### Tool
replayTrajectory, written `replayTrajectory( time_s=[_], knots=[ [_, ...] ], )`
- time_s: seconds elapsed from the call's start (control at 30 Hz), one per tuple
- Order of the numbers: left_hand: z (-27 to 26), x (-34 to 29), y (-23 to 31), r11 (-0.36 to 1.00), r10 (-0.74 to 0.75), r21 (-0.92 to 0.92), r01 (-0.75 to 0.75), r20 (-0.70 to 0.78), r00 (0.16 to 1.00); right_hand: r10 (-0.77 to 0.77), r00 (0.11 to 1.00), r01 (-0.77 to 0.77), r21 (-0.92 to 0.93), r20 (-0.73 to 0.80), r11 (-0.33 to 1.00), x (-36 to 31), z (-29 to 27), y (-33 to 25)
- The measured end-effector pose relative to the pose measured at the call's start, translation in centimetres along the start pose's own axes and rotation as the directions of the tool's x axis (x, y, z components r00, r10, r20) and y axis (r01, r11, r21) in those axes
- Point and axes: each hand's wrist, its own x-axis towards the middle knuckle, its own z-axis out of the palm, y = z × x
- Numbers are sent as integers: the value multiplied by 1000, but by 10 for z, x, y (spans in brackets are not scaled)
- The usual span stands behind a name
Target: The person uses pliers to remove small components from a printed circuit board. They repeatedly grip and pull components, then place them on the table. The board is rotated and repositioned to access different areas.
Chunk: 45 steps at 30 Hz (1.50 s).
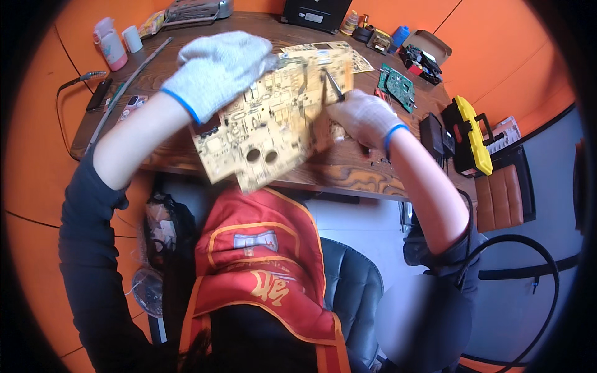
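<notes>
A large yellowish-tan circuit board [273,118] is held up, tilted, above the near edge of the table. My left hand [225,67], in a light knit glove with a blue cuff, grips its upper left edge. The fingertips there are partly blurred. In my right hand [365,119], gloved the same way, is a slim pointed metal tool [334,84] whose tip meets or nearly meets the board's face. Its exact kind I cannot make out. Two round holes [262,155] show near the board's lower edge.
Behind on the wooden table [261,23] lies another tan circuit board [360,56]. To the right are a green circuit board [396,88], an open box [425,57] and a yellow-and-black toolbox [471,137]. A pink-and-white bottle [111,46] and white mug [132,39] stand far left.
</notes>
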Motion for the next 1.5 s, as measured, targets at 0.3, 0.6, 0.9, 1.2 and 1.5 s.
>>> replayTrajectory(
  time_s=[0.3,0.6,0.9,1.2,1.5],
  knots=[
    [52,-46,-9,919,-247,-252,302,228,942,40,998,50,971,-42,-232,-35,42,11],
    [78,-95,-18,538,-424,-645,543,349,836,568,812,115,918,133,-379,-65,100,-8],
    [115,-136,27,95,-854,-793,602,246,458,661,731,89,937,169,-339,-59,135,-17],
    [72,-128,81,-417,-707,-835,360,547,449,507,859,347,644,75,-682,-80,110,-62],
    [84,-148,78,-645,-338,-746,167,474,814,611,775,370,668,161,-645,-108,115,-77]
  ],
)
